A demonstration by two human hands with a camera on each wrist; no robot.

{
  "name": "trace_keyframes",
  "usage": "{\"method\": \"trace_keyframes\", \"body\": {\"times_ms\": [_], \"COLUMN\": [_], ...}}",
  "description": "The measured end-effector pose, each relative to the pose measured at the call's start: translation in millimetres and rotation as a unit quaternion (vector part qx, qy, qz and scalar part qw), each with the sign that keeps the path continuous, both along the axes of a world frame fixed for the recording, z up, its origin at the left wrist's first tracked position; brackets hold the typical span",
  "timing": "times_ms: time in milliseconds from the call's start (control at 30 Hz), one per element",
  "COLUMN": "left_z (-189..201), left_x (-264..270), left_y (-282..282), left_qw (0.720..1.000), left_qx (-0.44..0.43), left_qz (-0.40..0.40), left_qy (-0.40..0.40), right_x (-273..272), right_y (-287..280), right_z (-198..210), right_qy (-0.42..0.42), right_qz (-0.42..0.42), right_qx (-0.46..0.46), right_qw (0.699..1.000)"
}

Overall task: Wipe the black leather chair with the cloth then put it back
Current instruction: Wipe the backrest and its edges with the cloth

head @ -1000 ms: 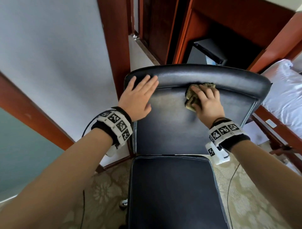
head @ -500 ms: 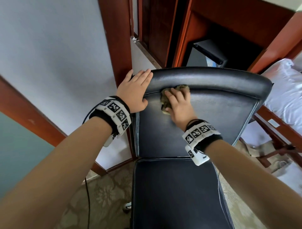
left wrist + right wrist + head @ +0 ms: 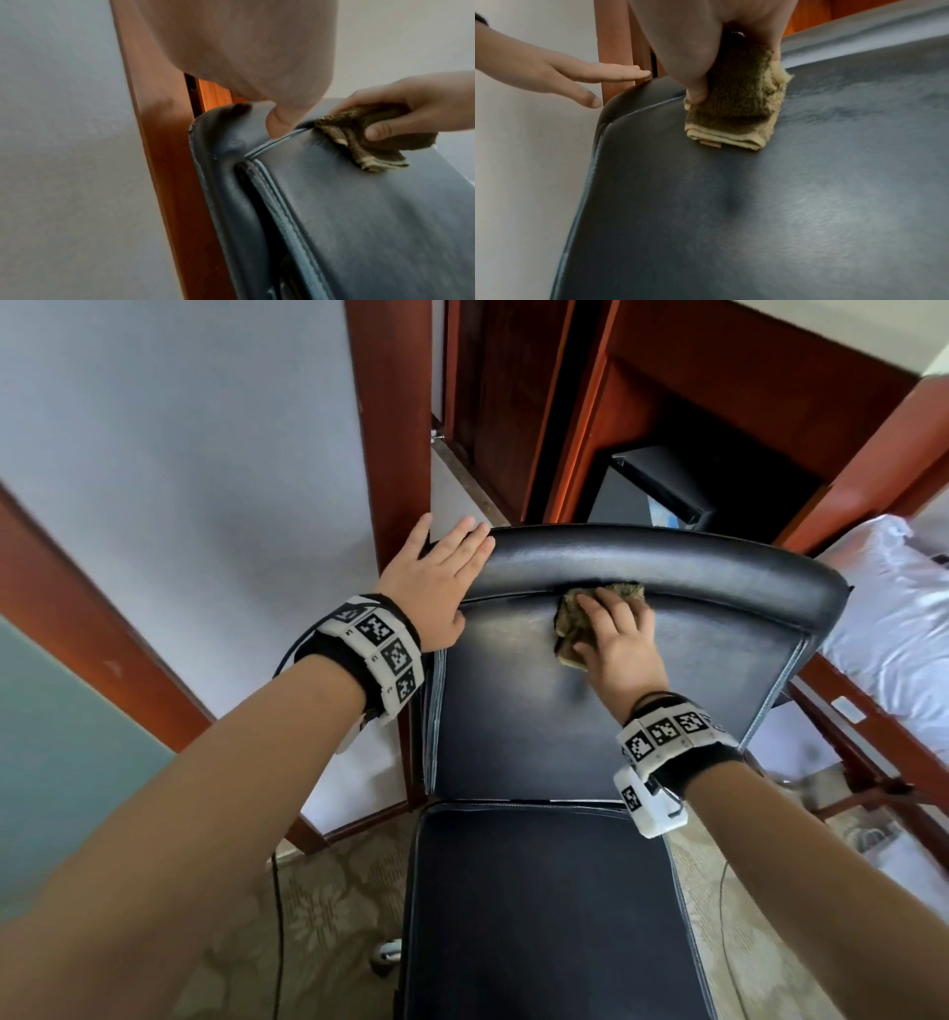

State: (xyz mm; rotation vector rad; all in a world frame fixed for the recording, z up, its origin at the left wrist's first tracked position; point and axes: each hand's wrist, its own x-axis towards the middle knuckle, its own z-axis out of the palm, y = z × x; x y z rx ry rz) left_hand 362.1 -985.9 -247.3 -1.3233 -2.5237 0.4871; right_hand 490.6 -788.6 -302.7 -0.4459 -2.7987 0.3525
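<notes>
Two hands on chair (image 3: pixel 590 721) — right hand (image 3: pixel 619 642) pinching cloth (image 3: pixel 570 629), swept back rightward along top seam; left hand (image 3: pixel 436 580) flat, steadying — wiping continues

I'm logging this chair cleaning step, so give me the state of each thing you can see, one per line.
cloth: folded into a pad, pressed against the top of the backrest just under the top roll.
right hand: fingers on the cloth, thumb pinching its edge.
left hand: flat, fingers straight, resting on the chair's top left corner.
black leather chair: upright, seat bare.
bed: white bedding rumpled.
</notes>
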Motion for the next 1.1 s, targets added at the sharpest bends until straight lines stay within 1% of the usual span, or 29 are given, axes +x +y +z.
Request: {"method": "trace_keyframes", "body": {"times_ms": [133,233,300,433,500,567,667,767,867,933,1000,1100], "left_z": [1,0,1,7,9,9,8,9,8,6,5,4], "left_x": [-2,-3,-4,-9,-9,-8,-9,-14,-14,-13,-15,-17], "left_y": [-14,-17,-15,-14,-15,-15,-16,-19,-18,-17,-18,-17], "left_qw": [0.999,0.999,0.998,0.996,0.995,0.995,0.995,0.993,0.993,0.994,0.995,0.994], "left_qx": [-0.04,-0.045,-0.05,-0.088,-0.096,-0.099,-0.101,-0.111,-0.108,-0.101,-0.095,-0.094], "left_qz": [-0.025,-0.008,-0.004,-0.015,-0.018,-0.018,-0.024,-0.038,-0.037,-0.032,-0.03,-0.037], "left_qy": [0.012,-0.021,-0.03,-0.004,0.004,0.004,0.004,0.01,-0.009,-0.022,-0.03,-0.032], "right_x": [-11,-23,-34,-48,-45,-38,-27,-19,-23,-31,-38,-45], "right_y": [-16,-33,-48,-71,-72,-64,-47,-38,-45,-55,-65,-79], "right_z": [-1,-1,-5,-18,-19,-17,-16,-15,-12,-9,-8,-10], "right_qy": [0.029,0.045,0.036,-0.027,-0.019,0.006,0.021,0.044,0.079,0.082,0.081,0.067], "right_qz": [-0.013,-0.002,0.019,0.086,0.109,0.115,0.069,0.007,-0.019,-0.037,-0.039,-0.018], "right_qx": [0.001,0.03,0.044,0.079,0.085,0.086,0.071,0.01,-0.017,-0.035,-0.035,-0.015], "right_qw": [1.0,0.999,0.998,0.993,0.99,0.99,0.995,0.999,0.997,0.995,0.995,0.997]}}
